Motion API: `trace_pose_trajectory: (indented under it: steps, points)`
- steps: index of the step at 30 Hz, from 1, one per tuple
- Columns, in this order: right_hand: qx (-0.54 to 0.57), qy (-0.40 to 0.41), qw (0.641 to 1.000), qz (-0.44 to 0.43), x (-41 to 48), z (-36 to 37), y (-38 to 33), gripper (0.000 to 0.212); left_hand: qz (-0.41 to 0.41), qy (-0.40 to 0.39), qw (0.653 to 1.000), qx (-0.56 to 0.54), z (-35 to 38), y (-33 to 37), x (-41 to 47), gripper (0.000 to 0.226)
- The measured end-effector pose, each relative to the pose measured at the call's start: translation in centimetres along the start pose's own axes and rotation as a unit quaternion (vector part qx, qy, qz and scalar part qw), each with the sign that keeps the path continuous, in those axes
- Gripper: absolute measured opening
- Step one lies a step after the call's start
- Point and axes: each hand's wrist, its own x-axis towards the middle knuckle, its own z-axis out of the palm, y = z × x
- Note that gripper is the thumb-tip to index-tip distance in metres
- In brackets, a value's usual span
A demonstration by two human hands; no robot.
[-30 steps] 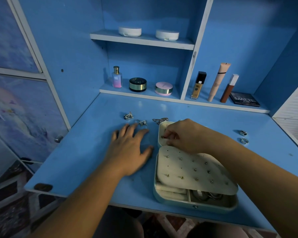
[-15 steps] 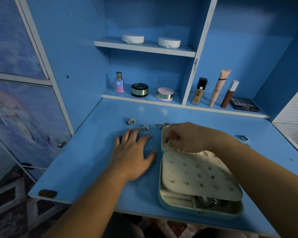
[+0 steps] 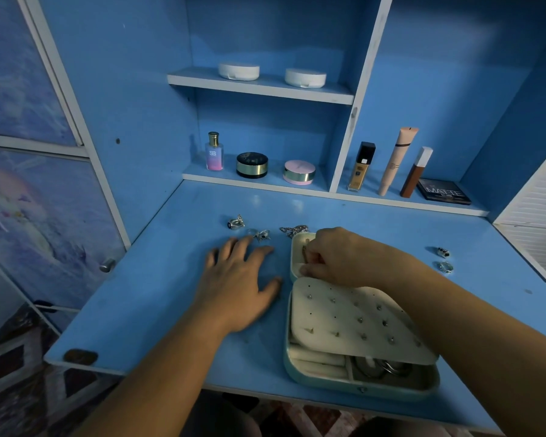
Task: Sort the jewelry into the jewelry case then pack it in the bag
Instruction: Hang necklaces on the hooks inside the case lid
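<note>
The right hand [image 3: 338, 257] curled over the far tray [image 3: 298, 264] of the jewelry case [image 3: 356, 387], fingertips pinching a small piece [image 3: 304, 252], apparently to seat it. The left hand [image 3: 237, 288] lay flat and relaxed on the desk [image 3: 158, 304] beside it, likely bracing. The mint case sat open at the desk's front, cream-lined, studs [image 3: 359, 320] dotting its panel [image 3: 344, 305].

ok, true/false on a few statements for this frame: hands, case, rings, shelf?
1. The left hand lies flat on the desk, holding nothing. True.
2. The right hand pinches a small jewelry piece over the jewelry case. True.
3. The jewelry case is closed. False: open, its stud panel showing.
4. Two rings lie on the desk's right side. True.
5. The perfume bottle stands on the upper shelf. False: lower shelf, beside a black compact.
</note>
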Motion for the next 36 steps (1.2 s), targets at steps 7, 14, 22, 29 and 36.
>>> trace_pose_trajectory:
  steps: [7,14,22,29,36]
  points:
    - [0.030,-0.008,1.000,0.003,0.6,-0.5,0.9,0.034,-0.002,0.003,1.000,-0.007,-0.1,0.1,0.0,0.068]
    - [0.122,0.092,0.988,0.029,4.5,-2.9,3.7,0.008,0.003,0.015,0.999,-0.034,-0.3,0.0,0.3,0.056]
    - [0.114,0.018,0.992,0.051,8.3,-1.8,4.4,0.023,-0.002,0.032,0.997,-0.064,-0.2,-0.1,0.7,0.052]
    - [0.071,0.022,0.996,0.054,9.2,-1.2,4.0,0.008,-0.006,0.045,0.996,-0.070,0.0,-0.3,0.9,0.050]
    - [0.182,0.075,0.979,0.052,8.2,-2.5,4.4,0.007,-0.005,0.051,0.996,-0.074,0.1,-0.4,0.9,0.049]
